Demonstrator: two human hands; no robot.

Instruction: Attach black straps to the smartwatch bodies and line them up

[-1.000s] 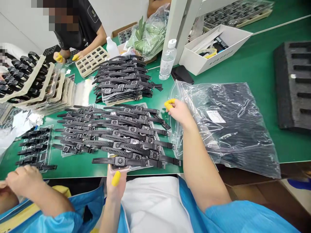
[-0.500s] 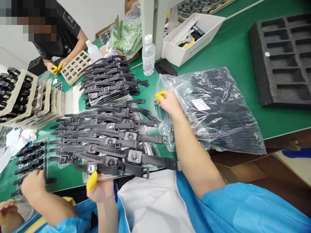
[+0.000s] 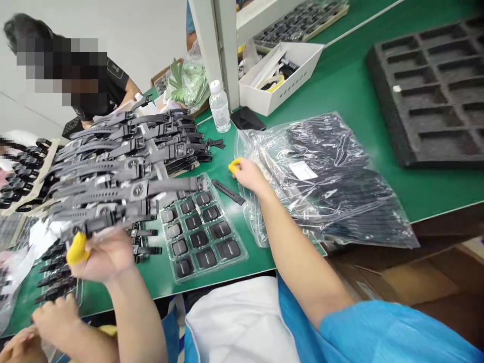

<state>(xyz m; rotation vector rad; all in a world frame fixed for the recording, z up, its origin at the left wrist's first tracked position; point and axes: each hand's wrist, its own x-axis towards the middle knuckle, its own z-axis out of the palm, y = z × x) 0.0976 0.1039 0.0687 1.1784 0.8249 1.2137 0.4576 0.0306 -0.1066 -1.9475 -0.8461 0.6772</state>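
Note:
My left hand (image 3: 104, 258), a yellow cot on its thumb, grips the near edge of a tray of black smartwatches (image 3: 102, 194) with straps attached. The tray hangs tilted over the left of the bench and is mostly hidden under the straps. A clear blister tray (image 3: 242, 254) lies to its right, with dark square watch bodies (image 3: 197, 239) in its pockets. A loose watch strap (image 3: 228, 192) rests beside it. My right hand (image 3: 249, 175), with yellow finger cots, has its fingers curled together at the left edge of a clear plastic bag of black straps (image 3: 333, 176). Whatever they pinch is hidden.
Another person's hand (image 3: 56, 315) is at lower left, near more watches (image 3: 56, 277). Behind stand stacked watches (image 3: 181, 143), a bottle (image 3: 220, 108), a phone (image 3: 247, 119) and a white box (image 3: 278, 83). A black foam tray (image 3: 431, 101) is at right. A co-worker (image 3: 98, 91) sits opposite.
My left hand has lifted the watch tray and carried it left, uncovering the blister tray and the loose strap. My right hand stays by the bag. The view has shifted somewhat.

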